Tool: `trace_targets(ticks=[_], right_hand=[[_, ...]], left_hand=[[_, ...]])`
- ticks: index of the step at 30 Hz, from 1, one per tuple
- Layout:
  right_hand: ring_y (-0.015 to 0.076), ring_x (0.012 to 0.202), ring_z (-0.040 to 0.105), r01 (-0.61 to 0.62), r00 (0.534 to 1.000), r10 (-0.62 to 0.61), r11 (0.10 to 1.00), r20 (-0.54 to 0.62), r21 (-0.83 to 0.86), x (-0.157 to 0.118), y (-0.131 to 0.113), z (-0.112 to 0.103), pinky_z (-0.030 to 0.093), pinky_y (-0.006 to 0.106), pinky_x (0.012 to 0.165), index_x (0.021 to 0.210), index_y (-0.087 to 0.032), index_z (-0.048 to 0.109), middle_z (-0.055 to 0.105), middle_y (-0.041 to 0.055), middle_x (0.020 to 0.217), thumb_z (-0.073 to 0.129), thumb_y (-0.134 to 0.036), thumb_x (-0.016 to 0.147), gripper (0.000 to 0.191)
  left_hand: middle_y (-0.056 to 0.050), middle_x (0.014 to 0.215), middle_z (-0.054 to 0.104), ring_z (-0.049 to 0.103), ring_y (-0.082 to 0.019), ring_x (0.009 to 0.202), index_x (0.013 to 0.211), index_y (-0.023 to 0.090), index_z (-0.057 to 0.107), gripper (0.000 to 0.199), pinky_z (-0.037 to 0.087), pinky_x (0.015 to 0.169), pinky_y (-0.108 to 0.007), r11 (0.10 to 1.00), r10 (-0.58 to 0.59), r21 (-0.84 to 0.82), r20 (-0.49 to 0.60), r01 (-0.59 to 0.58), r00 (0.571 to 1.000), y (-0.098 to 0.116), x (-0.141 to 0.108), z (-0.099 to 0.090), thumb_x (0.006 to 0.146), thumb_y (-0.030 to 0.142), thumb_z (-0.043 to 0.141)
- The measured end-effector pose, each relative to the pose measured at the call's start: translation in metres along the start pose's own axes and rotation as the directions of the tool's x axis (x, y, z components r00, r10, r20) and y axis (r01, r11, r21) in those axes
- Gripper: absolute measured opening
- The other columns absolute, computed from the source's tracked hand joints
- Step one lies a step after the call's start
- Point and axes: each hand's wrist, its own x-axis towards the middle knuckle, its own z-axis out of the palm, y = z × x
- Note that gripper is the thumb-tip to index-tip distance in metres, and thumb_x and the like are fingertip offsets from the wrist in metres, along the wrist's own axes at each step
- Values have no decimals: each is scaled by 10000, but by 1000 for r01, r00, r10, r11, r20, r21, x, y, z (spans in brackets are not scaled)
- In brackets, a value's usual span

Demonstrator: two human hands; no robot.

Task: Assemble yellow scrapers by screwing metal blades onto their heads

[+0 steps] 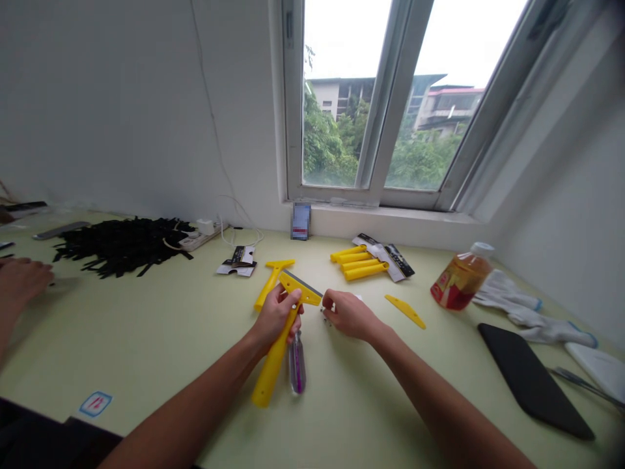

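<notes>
My left hand [273, 318] is wrapped round a yellow scraper [272, 368], its wide head with a grey blade strip tilted up to the right. A screwdriver [297, 366] with a clear, purple-cored handle hangs below the same hand, its shaft hidden behind the fingers. Just right of the scraper head, my right hand [352, 314] has its fingertips pinched together low over the table. Small metal screws [327, 321] lie beneath them; whatever the fingertips hold is hidden. Behind my left hand lies a second yellow scraper [267, 286].
Yellow handles [364, 264] lie beside black-and-white packaging cards [398, 264]; a yellow head plate [405, 311] is nearer. Rightward are a drink bottle [461, 277], gloves [532, 309] and a black slab [534, 378]. Leftward are black strips [124, 244] and another person's hand [24, 280].
</notes>
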Motion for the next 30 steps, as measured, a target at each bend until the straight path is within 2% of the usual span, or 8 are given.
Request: trace_targets(ticks=[6, 11, 15, 18, 20, 22, 26, 30], right_hand=[[141, 699, 565, 16, 1000, -16, 1000, -18, 9, -1, 2, 2, 332, 233, 598, 831, -199, 589, 676, 27, 826, 554, -131, 805, 81], [150, 704, 544, 37, 999, -35, 997, -22, 62, 0, 6, 7, 324, 243, 598, 846, -193, 552, 655, 45, 814, 483, -143, 865, 88], [150, 689, 522, 29, 998, -23, 993, -59, 115, 2, 7, -6, 342, 250, 607, 857, -198, 506, 618, 32, 789, 466, -164, 884, 59], [141, 668, 508, 36, 986, -10, 987, -166, 154, -4, -8, -30, 359, 250, 611, 871, -212, 459, 583, 5, 774, 468, -229, 911, 45], [134, 651, 495, 101, 963, -51, 979, -266, 179, -12, -27, -44, 359, 249, 604, 851, -217, 442, 563, -8, 759, 494, -244, 906, 80], [128, 647, 487, 186, 948, -130, 967, -290, 173, -20, -49, -51, 355, 244, 597, 843, -216, 437, 558, -9, 764, 489, -203, 900, 79], [126, 667, 483, 287, 921, -248, 953, -300, 96, -29, -77, -46, 353, 243, 615, 839, -203, 444, 563, 5, 779, 478, -83, 857, 126], [126, 674, 487, 296, 899, -251, 952, -358, 75, -29, -78, -39, 359, 239, 625, 793, -199, 453, 565, 8, 761, 486, -33, 828, 172]], left_hand=[[57, 685, 544, 457, -70, 317, 898, 207, 413, 317, 335, 244, -176, 1000, 2, -1, 16, -2, 1000, 0, -1, 1, 839, 471, 578], [53, 693, 541, 456, -67, 321, 903, 203, 416, 334, 334, 247, -174, 1000, -10, 24, 58, 8, 998, 0, -4, 2, 819, 472, 596], [47, 701, 543, 461, -69, 329, 918, 204, 416, 340, 334, 250, -174, 999, -34, 34, 83, 31, 996, -2, -5, 3, 825, 481, 589], [43, 706, 540, 459, -67, 325, 934, 200, 419, 349, 336, 250, -174, 998, -40, 55, 115, 34, 992, -3, -8, 5, 831, 491, 583], [40, 714, 541, 462, -67, 320, 945, 198, 420, 357, 343, 249, -178, 996, -32, 82, 150, 19, 988, -4, -10, 8, 833, 492, 587], [40, 722, 541, 474, -73, 314, 955, 198, 417, 361, 349, 246, -183, 994, -17, 109, 177, -2, 984, -5, -13, 11, 838, 494, 588], [35, 744, 550, 502, -82, 314, 965, 200, 415, 386, 356, 244, -180, 988, 9, 152, 204, -40, 979, -6, -18, 13, 839, 523, 586], [31, 757, 556, 509, -84, 317, 936, 202, 413, 405, 360, 238, -181, 980, 28, 187, 217, -70, 976, -6, -22, 14, 821, 540, 605]])
